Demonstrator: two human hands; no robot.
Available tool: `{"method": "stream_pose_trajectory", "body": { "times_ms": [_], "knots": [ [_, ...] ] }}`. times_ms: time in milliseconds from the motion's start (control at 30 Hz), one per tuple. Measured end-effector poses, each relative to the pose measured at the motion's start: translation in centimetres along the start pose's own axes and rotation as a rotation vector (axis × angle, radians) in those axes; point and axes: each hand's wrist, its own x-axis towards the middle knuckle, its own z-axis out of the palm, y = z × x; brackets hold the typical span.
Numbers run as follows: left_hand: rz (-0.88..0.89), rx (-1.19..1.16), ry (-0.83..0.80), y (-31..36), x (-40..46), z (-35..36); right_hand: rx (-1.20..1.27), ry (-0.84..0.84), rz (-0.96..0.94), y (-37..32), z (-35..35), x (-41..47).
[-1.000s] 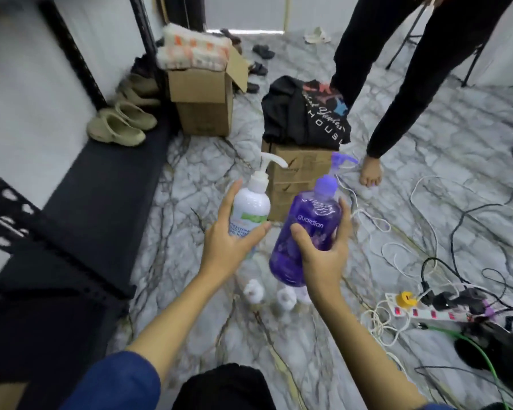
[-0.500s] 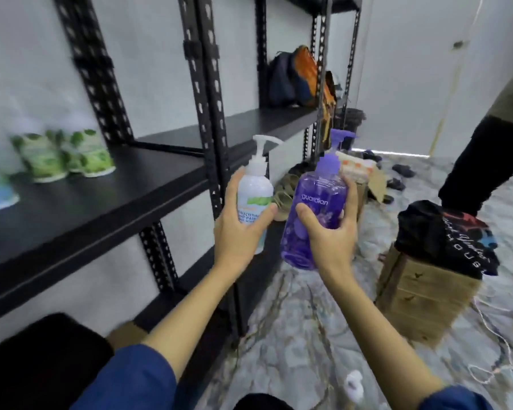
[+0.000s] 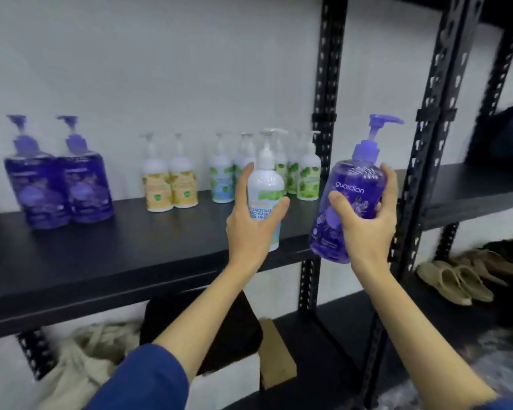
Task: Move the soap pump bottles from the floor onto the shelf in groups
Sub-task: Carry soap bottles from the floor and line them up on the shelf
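Both grips are full: the left hand (image 3: 251, 229) wraps a white bottle (image 3: 264, 199), thumb across the label and fingers behind, while the right hand (image 3: 367, 229) clasps a purple bottle (image 3: 350, 202) from below and behind, thumb on its front. Each bottle is upright and held clear of the shelf (image 3: 131, 247), the white one over its right part, the purple one off to the right in front of the black upright (image 3: 421, 173).

From largest down, the shelf already carries sorted groups. Two purple bottles (image 3: 57, 184) stand touching at the far left. Two yellow-label bottles (image 3: 171, 184) stand side by side near the middle. A cluster of blue and green-label white bottles (image 3: 279, 176) sits at the back right, just behind the held white one; motion blur hides their exact count.

To do this step well, I judge each bottle should join its own kind. The white one has the short trip: ease it down just in front of or beside the back cluster, base flat, without nudging a neighbour, since tall narrow bottles tip readily. The purple one must travel across to the far left pair, so it is best carried over the tops of the pump heads, then lowered beside the pair with the spout turned the same way. Let go only once each base sits flat.
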Motion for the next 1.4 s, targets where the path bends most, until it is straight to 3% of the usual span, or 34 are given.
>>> {"method": "stream_pose_trajectory", "body": {
  "times_ms": [433, 767, 1100, 1400],
  "knots": [
    [0.008, 0.318, 0.423, 1.0, 1.9, -16.8, 0.183, -0.345, -0.008, -2.5, 16.7, -3.2],
    [-0.033, 0.394, 0.622, -1.4, 3.6, -27.5, 0.339, -0.526, 0.026, -3.0, 29.5, -8.3],
    [-0.031, 0.416, 0.605, -2.3, 4.0, -28.4, 0.341, -0.747, -0.09, -0.5, 35.4, -10.8],
    [-0.011, 0.42, 0.601, -1.9, 3.9, -28.1, 0.387, -0.865, -0.045, 0.2, 36.3, -11.1]
  ]
}}
